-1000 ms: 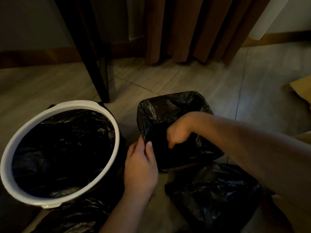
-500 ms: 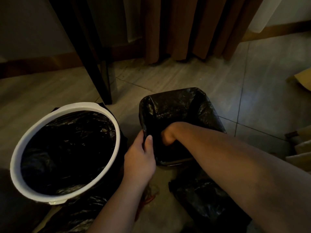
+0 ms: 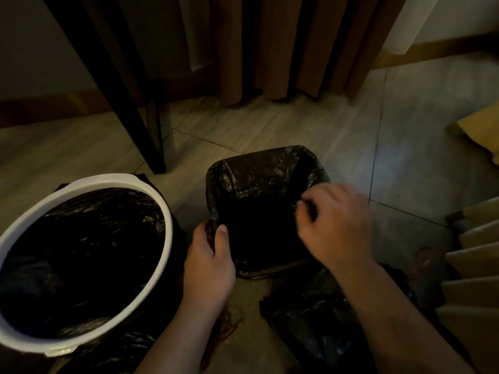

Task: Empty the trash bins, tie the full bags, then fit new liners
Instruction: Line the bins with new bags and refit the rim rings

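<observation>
Far left: round bin, white rim, stands on the floor. First liner, black, hangs inside it, and more black film shows below the rim on the near side. Behind it a dark leg slants down to the floor. Centre: left hand grips the near-left corner of the square bin, thumb over the rim on the inner side, other fingers curled round the outer side, pressed together. Square bin stands on the floor just right of the round bin, mouth up. Second liner, black and wrinkled, is folded over its rim where seen; the inside is too dark to read. Back centre: brown curtain reaches the floor. Right hand hovers at the square bin's right rim, back of hand up, fingers curled, thumb and forefinger close together by the liner's edge. It is blurred, so I cannot tell if film is pinched. Near right: black bag lies crumpled on the floor under the right forearm. Far right: tan stacked slabs, kind unclear.
</observation>
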### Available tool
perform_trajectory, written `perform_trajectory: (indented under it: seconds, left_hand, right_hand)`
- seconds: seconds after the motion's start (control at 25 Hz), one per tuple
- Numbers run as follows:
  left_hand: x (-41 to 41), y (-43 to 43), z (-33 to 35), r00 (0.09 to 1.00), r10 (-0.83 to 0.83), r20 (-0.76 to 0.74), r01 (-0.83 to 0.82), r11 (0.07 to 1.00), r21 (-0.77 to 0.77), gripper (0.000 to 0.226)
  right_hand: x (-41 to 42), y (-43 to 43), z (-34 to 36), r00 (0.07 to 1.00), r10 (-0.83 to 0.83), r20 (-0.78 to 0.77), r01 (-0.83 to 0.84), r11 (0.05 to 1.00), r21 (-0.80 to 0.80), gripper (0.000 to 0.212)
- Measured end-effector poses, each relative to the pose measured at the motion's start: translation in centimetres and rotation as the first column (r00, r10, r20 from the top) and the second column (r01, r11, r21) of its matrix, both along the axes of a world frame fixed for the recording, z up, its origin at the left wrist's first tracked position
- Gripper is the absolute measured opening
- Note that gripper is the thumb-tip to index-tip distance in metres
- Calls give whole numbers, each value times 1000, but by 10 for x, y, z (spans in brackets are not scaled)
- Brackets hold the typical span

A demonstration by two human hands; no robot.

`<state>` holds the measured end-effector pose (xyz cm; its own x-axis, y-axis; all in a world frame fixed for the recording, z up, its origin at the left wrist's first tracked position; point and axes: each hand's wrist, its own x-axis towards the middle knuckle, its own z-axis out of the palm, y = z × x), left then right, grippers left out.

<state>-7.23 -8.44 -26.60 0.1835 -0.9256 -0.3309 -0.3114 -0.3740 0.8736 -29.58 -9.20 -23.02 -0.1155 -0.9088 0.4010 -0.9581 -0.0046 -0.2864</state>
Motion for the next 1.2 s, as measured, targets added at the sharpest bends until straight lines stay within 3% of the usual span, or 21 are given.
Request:
perform_trajectory:
  seconds: [0.08, 0.12, 0.2, 0.28, 0.4, 0.6, 0.68, 0.8, 0.88, 1.0, 1.2]
  left_hand:
    - [-1, 1, 1, 998, 44, -52, -45, 999, -22, 51]
    - [-1, 1, 1, 996, 60, -69, -62, 998, -34, 51]
    - [-2, 3, -2, 993, 64, -101, -71, 995, -65, 44]
    - [-2, 4, -6, 989, 73, -126, -84, 993, -84, 45]
    - [3, 5, -13, 989, 71, -130, -85, 991, -105, 54]
    - [0, 7, 5, 998, 51, -40, -52, 998, -24, 37]
    - [-2, 3, 22, 999, -3, 37, 1, 998, 69, 46]
    - [-2, 14, 58, 996, 4, 86, -28, 961, 275, 56]
    - [0, 39, 90, 999, 9, 48, -27, 920, 391, 44]
    - [4, 94, 145, 996, 34, -84, 18, 836, 549, 31]
    - [18, 176, 222, 998, 52, 27, -54, 669, 742, 15]
  right_hand:
    - [-30, -9, -4, 966, -227, 125, 213, 971, 112, 41]
    - [-41, -12, -6, 922, -280, 268, 223, 949, 223, 41]
    - [-46, -14, -13, 782, -268, 562, 90, 942, 324, 31]
    - [-43, -12, -22, 725, -246, 644, 61, 953, 296, 40]
    - [-44, -9, -36, 661, -259, 704, 105, 961, 254, 25]
    - [-41, -8, -34, 630, -282, 723, 100, 953, 285, 26]
    - [-41, -9, -13, 591, -365, 719, 78, 913, 400, 25]
    - [-53, 8, 26, 508, -524, 684, 200, 844, 498, 29]
    - [-60, 44, 51, 496, -631, 597, 239, 760, 605, 22]
    - [-60, 127, 78, 442, -774, 453, 104, 546, 831, 14]
    - [-70, 253, 128, 250, -933, 261, 36, 278, 960, 11]
